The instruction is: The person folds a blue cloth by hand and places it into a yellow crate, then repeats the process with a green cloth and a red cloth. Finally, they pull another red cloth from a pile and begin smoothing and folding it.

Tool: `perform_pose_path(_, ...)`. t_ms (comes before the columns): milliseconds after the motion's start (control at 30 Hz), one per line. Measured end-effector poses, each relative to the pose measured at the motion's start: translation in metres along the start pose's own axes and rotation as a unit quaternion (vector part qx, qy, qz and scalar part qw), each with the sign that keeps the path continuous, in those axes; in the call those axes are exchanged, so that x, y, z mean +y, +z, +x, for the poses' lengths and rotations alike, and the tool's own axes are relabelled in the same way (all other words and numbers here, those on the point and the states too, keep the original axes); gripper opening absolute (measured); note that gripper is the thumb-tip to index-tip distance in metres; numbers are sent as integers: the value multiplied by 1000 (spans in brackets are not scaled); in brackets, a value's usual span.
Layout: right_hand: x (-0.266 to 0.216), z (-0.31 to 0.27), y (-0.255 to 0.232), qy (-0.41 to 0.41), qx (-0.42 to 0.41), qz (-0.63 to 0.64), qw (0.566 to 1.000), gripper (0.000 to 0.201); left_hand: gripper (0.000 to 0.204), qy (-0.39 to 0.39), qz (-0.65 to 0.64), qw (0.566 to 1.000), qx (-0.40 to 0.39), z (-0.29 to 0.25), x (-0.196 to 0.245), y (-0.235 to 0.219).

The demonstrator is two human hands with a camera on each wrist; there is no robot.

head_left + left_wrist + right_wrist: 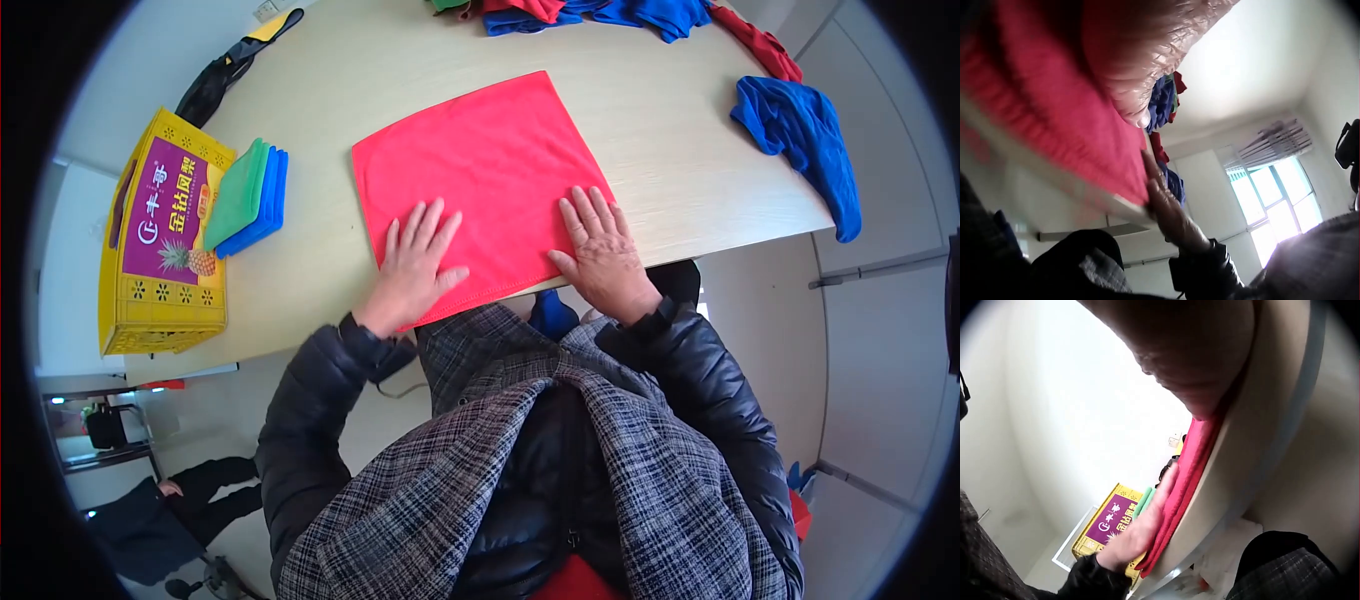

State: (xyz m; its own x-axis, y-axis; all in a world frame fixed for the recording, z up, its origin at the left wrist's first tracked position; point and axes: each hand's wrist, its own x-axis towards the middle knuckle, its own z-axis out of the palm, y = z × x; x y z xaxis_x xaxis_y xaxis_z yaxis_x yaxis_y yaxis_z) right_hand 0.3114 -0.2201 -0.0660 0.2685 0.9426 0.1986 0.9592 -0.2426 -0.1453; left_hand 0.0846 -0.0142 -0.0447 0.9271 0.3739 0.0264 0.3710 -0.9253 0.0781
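Here, a pinkish-red cloth [480, 150] lies spread on the pale table [330, 110], roughly square and soft-looking, with faint wrinkles across its surface and a stitched line along its near border. The person's left hand [412, 262] rests on its near left part, the right hand [603, 250] at its right edge; on both, the fingers are straight and slightly parted, laid flat and gripping nothing. The cloth's near edge runs along the table's front edge, while smooth tabletop stretches to either side and beyond its far edge. On the left, flat green fabric [238, 195] and blue fabric [272, 205] sit just beside a yellow box [165, 330] with a purple panel. A crumpled blue cloth [800, 130] lies at the table's right edge.
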Motion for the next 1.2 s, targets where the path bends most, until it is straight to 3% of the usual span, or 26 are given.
perform_pose_path(67, 3, -7, 1, 8, -2, -9, 1000, 70, 71, 33, -2, 999, 2, -28, 3, 5)
perform_pose_path(233, -7, -15, -40, -4, -52, -15, 998, 68, 67, -11, -34, 999, 13, -55, -19, -1)
perform_pose_path(267, -9, -4, -67, 22, -156, 39, 987, 67, 66, -15, -28, 1000, 2, -52, -26, -8)
perform_pose_path(333, -11, 17, -104, 79, -359, 146, 918, 66, 63, -22, -18, 999, -25, -42, -38, -18)
perform_pose_path(400, 1, 44, -76, -19, -133, 159, 978, 59, 62, -32, -36, 999, 24, -9, -61, -15)
perform_pose_path(467, 4, 107, -35, -90, -30, 67, 993, 65, 62, -41, -49, 995, 81, 34, -85, -7)
perform_pose_path(533, -15, 158, -6, -69, -10, 10, 997, 70, 61, -93, -16, 992, 89, 71, -103, 15)
perform_pose_path(600, -42, 195, 19, -39, -61, 30, 997, 74, 62, -97, 4, 992, 80, 91, -97, 28)
perform_pose_path(667, -56, 210, 37, -38, -62, 28, 997, 75, 63, -104, 41, 993, 42, 110, -97, 31)
perform_pose_path(733, -62, 213, 52, -23, -85, 35, 996, 77, 64, -114, 31, 992, 54, 110, -97, 24)
perform_pose_path(1067, 96, 192, 51, 105, -16, -19, 994, 78, 67, -142, -15, 986, 81, 91, -118, 32)
perform_pose_path(1200, 112, 170, 29, 177, -77, -82, 978, 77, 67, -162, -4, 985, 57, 86, -106, 24)
